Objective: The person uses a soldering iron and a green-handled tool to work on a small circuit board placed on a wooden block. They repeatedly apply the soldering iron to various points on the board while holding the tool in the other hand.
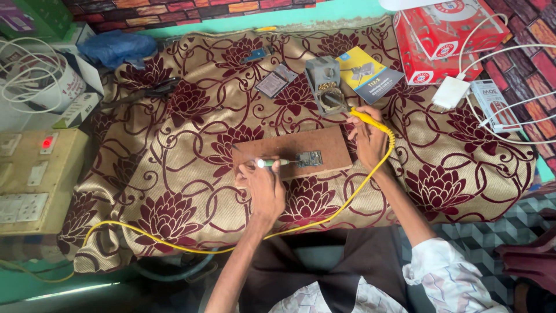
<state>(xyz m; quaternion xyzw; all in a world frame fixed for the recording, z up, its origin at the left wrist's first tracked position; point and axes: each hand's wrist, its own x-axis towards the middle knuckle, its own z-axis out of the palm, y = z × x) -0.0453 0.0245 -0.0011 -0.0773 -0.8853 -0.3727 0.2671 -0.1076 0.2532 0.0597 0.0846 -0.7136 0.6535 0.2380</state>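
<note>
While my left hand (262, 188) pinches a green-tipped tool (273, 163) and lays its tip toward the small blue circuit board (308, 158), my right hand (369, 139) closes around the yellow soldering iron (366, 117), whose tip pokes into the stand (325, 86) behind the wooden board (292, 152). That wooden board sits near the middle of the patterned cloth (174, 174), and the circuit board lies on its right half. The yellow cord (324, 217) loops from the iron down past the cloth's front edge and off to the left.

To do this well, I judge I should keep my left grip firm and low so the circuit board cannot skate on the wood, and keep the cord from tugging my right wrist. Both grips are pressed shut on their tools. A power strip (29, 179) with a red light sits beyond the cloth's left edge.
</note>
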